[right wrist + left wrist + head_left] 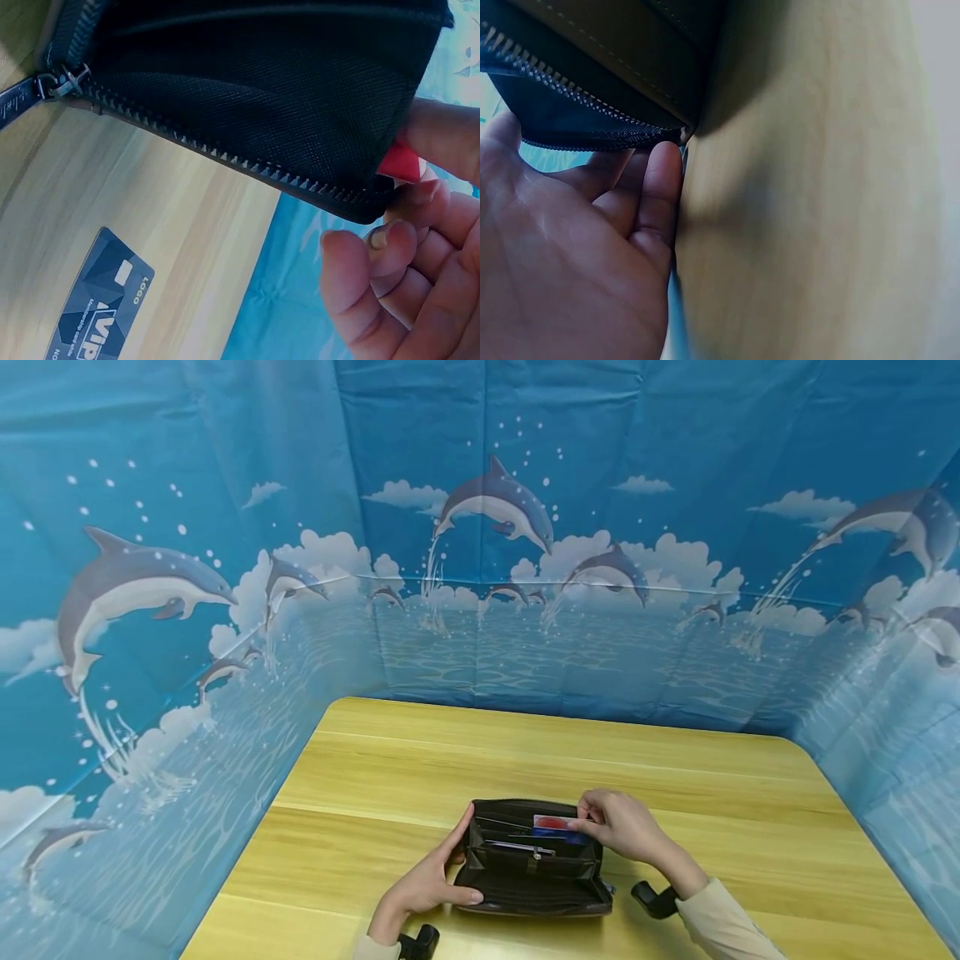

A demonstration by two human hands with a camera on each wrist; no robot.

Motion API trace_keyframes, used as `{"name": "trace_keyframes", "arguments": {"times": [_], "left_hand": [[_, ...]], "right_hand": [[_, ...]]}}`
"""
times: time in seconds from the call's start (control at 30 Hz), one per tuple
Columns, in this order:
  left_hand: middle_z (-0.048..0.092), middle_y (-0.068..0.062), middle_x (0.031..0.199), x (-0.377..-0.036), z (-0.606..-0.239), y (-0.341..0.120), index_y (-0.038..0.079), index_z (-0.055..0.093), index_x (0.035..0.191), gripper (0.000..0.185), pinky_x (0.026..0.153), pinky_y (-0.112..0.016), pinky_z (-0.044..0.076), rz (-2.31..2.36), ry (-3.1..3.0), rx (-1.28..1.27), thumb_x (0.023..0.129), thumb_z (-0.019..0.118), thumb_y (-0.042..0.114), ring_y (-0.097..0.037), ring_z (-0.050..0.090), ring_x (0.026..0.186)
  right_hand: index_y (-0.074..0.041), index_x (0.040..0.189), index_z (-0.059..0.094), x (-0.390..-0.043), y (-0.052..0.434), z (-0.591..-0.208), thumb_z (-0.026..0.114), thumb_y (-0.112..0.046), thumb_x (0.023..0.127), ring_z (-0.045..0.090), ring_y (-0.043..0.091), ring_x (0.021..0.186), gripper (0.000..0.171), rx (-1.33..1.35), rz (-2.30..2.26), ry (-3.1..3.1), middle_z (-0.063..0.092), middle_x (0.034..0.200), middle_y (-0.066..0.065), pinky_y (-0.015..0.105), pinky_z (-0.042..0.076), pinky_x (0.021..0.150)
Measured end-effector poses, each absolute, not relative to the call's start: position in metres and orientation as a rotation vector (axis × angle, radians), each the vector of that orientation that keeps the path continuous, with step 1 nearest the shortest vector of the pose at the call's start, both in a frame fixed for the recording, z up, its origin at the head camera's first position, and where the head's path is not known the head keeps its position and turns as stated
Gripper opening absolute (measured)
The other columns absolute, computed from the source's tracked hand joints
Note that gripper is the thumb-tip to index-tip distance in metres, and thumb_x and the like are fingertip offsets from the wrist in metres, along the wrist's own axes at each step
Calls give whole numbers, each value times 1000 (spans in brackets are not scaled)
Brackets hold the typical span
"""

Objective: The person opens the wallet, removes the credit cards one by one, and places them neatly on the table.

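Note:
A dark zip-around wallet (532, 889) lies spread apart on the table, its inner slots facing up. My left hand (427, 881) grips its left side, with the thumb on the front edge and the other fingers at the back corner. At the upper right of the slots my right hand (626, 827) pinches a red-and-white card (549, 822). A blue card surface (551, 832) shows just below it. The right wrist view shows a bit of red (401, 163) between thumb and finger, by the wallet's zip edge; most of the card is hidden.
A dark VIP membership card (101, 304) lies on the wooden table (375, 760) in the right wrist view. The wallet's zip pull (22, 99) sticks out at a corner. Dolphin-printed blue sheets (480, 635) surround the table.

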State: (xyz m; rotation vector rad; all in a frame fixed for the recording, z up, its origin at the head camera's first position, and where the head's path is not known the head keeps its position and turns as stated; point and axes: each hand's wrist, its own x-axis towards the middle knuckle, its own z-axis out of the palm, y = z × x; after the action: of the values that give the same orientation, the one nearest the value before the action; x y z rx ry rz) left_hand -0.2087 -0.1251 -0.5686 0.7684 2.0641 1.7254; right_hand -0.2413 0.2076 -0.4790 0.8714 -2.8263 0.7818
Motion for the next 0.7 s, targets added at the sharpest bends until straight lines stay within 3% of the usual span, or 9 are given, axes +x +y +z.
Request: {"name": "trace_keyframes", "arguments": {"times": [0.43,0.7], "left_hand": [[1,-6,157,-208,-571,-125,31,-2,153,111,102,-33,31,1763,2066,830,79,79,20,-20,18,138],[0,1,157,-210,-570,-125,37,-2,152,111,103,-32,30,1726,2069,775,78,80,23,-17,16,139]], "right_hand": [[-18,78,57,-242,211,-480,62,-35,92,29,2,47,22,847,1023,-2861,36,57,-9,24,29,49],[-17,78,58,-244,212,-485,60,-34,94,32,4,47,22,774,1152,-2883,35,56,-9,24,32,49]]}}
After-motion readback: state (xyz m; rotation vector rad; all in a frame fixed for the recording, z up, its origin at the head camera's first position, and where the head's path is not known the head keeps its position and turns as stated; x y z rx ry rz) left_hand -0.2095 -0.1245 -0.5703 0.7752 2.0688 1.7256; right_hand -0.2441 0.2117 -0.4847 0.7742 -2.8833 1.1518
